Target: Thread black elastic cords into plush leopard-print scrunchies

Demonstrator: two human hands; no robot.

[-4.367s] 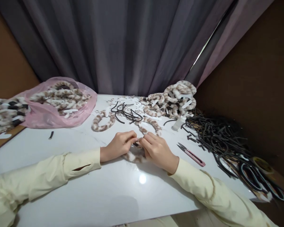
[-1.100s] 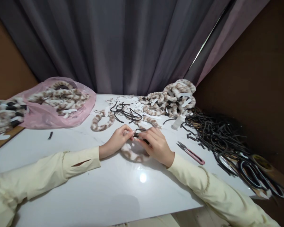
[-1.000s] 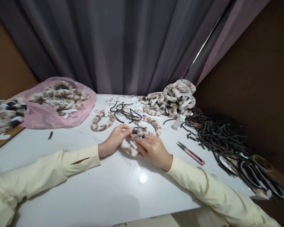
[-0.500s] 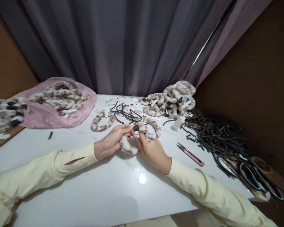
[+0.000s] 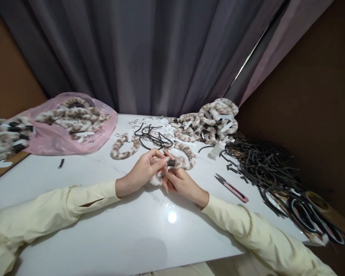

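Note:
Above the middle of the white table (image 5: 126, 234), both my hands are closed on a fluffy white-and-brown ring (image 5: 155, 181). A dark band of coiled cord (image 5: 171, 163) wraps one part of it. My left hand (image 5: 142, 167) pinches at the band's left end with thumb and fingers. My right hand (image 5: 185, 185) grips just below the band with curled fingers. Most of the held ring is hidden behind the hands. Just beyond lies a second fluffy ring (image 5: 189, 153), and a third fluffy ring (image 5: 125, 147) rests farther left.
Pink-handled thread snips (image 5: 232, 188) lie right of my hands, near a small clear bottle (image 5: 217, 148). Black cords (image 5: 264, 165) heap along the right side. Fluffy rings (image 5: 218, 115) pile at the back right; more fill a pink plastic bag (image 5: 103, 138) at left.
My left fingers have shifted over the dark band. The right hand has moved slightly down and left, its fingers now curled under the ring, which shows less between the hands.

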